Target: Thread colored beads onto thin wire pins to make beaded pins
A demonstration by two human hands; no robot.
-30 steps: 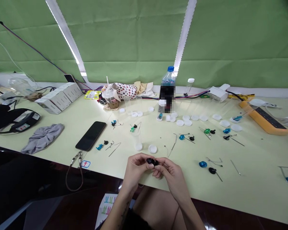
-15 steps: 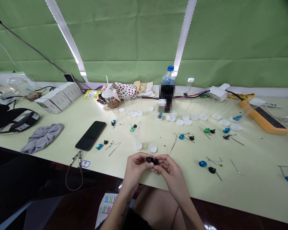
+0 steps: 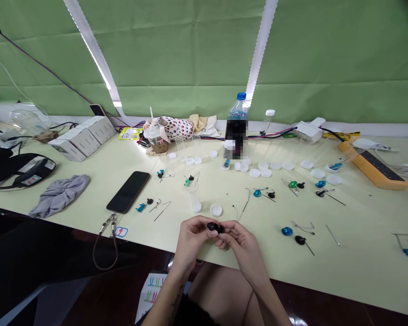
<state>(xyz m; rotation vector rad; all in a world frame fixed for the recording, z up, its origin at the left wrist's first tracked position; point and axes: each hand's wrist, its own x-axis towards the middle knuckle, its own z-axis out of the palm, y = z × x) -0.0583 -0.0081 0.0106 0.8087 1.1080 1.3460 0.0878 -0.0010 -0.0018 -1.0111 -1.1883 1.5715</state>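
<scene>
Close to the table's front edge, my left hand [image 3: 197, 231] and my right hand [image 3: 236, 237] meet, fingertips pinched on small shiny black plastic parts [image 3: 215, 227]. Whether these parts are joined is hard to make out, as the fingers cover much of them. Just beyond my hands lies a white round cap [image 3: 216, 210]. Left of it a clear plastic tube [image 3: 194, 199] stands upright on a white cap. Thin bent metal rods [image 3: 245, 206] rest beyond my right hand. A blue plastic piece [image 3: 287, 231] and a black disc with a stem [image 3: 300, 240] lie to the right.
A black phone [image 3: 128, 192], a grey scrunchie [image 3: 59, 195] and headphones [image 3: 17, 170] lie at left. Several white caps [image 3: 265, 173] line the back, near a blue-capped bottle [image 3: 238, 127] and a drink cup [image 3: 158, 140]. An orange power strip [image 3: 377, 170] sits back right.
Both hands stay in the same place on the black parts. The fingers of my right hand have shifted slightly; the objects on the table are unmoved.
</scene>
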